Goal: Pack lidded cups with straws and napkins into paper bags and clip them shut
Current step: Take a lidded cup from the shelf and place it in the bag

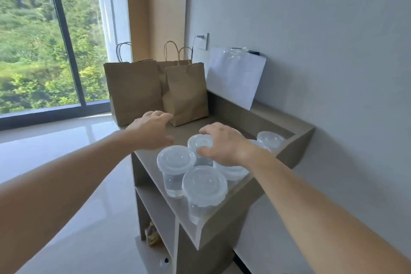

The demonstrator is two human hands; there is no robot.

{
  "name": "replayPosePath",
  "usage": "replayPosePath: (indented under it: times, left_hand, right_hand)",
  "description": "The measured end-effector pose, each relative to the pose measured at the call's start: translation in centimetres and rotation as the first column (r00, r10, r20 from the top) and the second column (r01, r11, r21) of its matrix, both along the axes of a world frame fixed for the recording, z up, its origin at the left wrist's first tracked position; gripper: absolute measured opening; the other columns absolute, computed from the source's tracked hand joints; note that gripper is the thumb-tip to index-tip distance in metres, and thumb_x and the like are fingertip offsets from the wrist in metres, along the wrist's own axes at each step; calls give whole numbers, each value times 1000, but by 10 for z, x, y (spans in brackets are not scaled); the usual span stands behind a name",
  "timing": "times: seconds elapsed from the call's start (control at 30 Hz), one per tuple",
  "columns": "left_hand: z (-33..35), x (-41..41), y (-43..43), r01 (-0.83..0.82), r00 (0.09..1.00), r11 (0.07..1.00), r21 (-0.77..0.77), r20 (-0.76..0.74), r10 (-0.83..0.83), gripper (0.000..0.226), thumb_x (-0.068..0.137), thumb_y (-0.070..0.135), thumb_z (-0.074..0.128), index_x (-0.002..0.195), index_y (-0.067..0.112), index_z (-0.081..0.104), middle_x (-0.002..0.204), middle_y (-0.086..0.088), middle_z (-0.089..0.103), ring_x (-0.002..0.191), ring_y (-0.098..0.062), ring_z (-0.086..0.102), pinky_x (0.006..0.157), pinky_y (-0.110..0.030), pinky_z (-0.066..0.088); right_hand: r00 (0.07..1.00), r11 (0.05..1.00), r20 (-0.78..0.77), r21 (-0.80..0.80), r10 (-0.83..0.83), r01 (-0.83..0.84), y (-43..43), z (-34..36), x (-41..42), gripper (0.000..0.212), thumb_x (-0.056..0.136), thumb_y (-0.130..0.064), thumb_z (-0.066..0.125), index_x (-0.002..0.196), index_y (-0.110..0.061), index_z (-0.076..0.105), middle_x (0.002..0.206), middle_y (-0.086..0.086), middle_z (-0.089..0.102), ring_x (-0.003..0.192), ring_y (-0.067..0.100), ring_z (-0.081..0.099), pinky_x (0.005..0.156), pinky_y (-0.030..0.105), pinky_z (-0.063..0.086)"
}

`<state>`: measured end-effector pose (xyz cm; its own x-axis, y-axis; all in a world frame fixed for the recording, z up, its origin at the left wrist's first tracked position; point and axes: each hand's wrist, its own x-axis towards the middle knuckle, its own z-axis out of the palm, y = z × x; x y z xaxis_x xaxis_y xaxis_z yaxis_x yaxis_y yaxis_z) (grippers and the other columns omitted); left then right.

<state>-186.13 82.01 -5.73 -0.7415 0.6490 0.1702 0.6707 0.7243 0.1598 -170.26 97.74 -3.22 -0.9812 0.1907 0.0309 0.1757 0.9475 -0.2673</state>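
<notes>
The right hand (222, 143) curls fingers and thumb over the lid of an upright lidded cup (200, 142) mid-counter (222, 227), while the left hand (151, 129), fingers loosely spread and empty, hovers nearer the paper bag (185, 93) standing just beyond, at the far end.

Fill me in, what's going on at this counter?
A person is at the start of packing. Their right hand grips the lid of one clear lidded cup from above, in a cluster of other cups on the counter. The left hand is open and holds nothing, hovering near the brown paper bags that stand upright at the far end. What is inside the bags can't be seen.
</notes>
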Motion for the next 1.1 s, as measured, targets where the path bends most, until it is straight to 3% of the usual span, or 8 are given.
replayPosePath:
  times: [0.17, 0.33, 0.43, 0.57, 0.73, 0.87, 0.93, 1.1]
  left_hand:
    - [-16, -30, -39, -64, 997, 998, -6, 47, 64, 78, 84, 44, 62, 151, 23, 29, 157, 1, 31, 145, -22, 23, 109, -40, 34]
    - [-29, -45, -59, -80, 994, 997, -1, 69, 80, 74, 86, 42, 62, 150, 22, 31, 153, 0, 35, 140, -22, 28, 102, -37, 37]
    - [-31, -51, -63, -89, 993, 996, 1, 77, 88, 75, 87, 43, 62, 151, 22, 30, 153, 1, 34, 140, -20, 27, 101, -36, 38]
    - [-28, -55, -59, -80, 995, 997, 1, 59, 80, 70, 85, 42, 62, 146, 21, 36, 150, -1, 38, 136, -23, 32, 99, -38, 40]
    - [-7, -58, -47, -69, 997, 998, 16, 19, 68, 77, 83, 44, 62, 150, 23, 30, 155, 1, 33, 143, -23, 26, 105, -42, 40]
    - [18, -50, -18, -8, 999, 999, 31, -51, 10, 70, 86, 44, 61, 148, 25, 35, 153, 1, 36, 141, -24, 29, 102, -42, 40]
    - [28, -39, 4, 43, 996, 998, 45, -75, -39, 65, 85, 43, 60, 144, 26, 39, 150, 2, 39, 139, -23, 32, 95, -40, 40]
    - [43, 11, 76, 205, 975, 978, 42, -96, -201, 73, 86, 44, 59, 150, 25, 30, 153, 2, 36, 142, -23, 28, 102, -41, 38]
  right_hand:
    - [983, 993, 142, -42, 115, -110, -36, -16, -47, 84, 78, -55, 69, 149, -27, 33, 148, -5, 36, 132, 17, 40, 100, 36, 44]
    - [933, 977, 333, 113, 136, -183, -44, -34, -71, 109, 59, -63, 78, 150, -37, 24, 145, -8, 38, 133, 20, 37, 102, 37, 42]
    - [924, 973, 365, 147, 116, -180, -40, -39, -79, 112, 52, -61, 77, 146, -45, 19, 135, -9, 43, 125, 23, 37, 94, 39, 47]
    - [947, 964, 282, 170, 153, -207, -41, -45, -83, 98, 57, -52, 77, 143, -43, 28, 122, -6, 47, 116, 22, 44, 81, 30, 37]
    - [986, 992, 118, 31, 118, -122, -26, -16, -75, 98, 57, -56, 76, 143, -43, 30, 125, -8, 45, 115, 18, 48, 88, 33, 43]
    - [997, 995, -70, -87, 39, -45, 4, 28, -43, 97, 56, -55, 77, 141, -41, 34, 125, -11, 45, 115, 13, 49, 92, 32, 45]
    - [990, 996, -140, -86, -17, 5, 23, 44, -20, 98, 57, -54, 79, 143, -40, 35, 133, -12, 44, 121, 10, 46, 89, 27, 40]
    - [959, 981, -204, -35, -196, 193, 70, 62, 55, 99, 56, -54, 81, 143, -38, 37, 140, -9, 44, 125, 12, 46, 89, 28, 39]
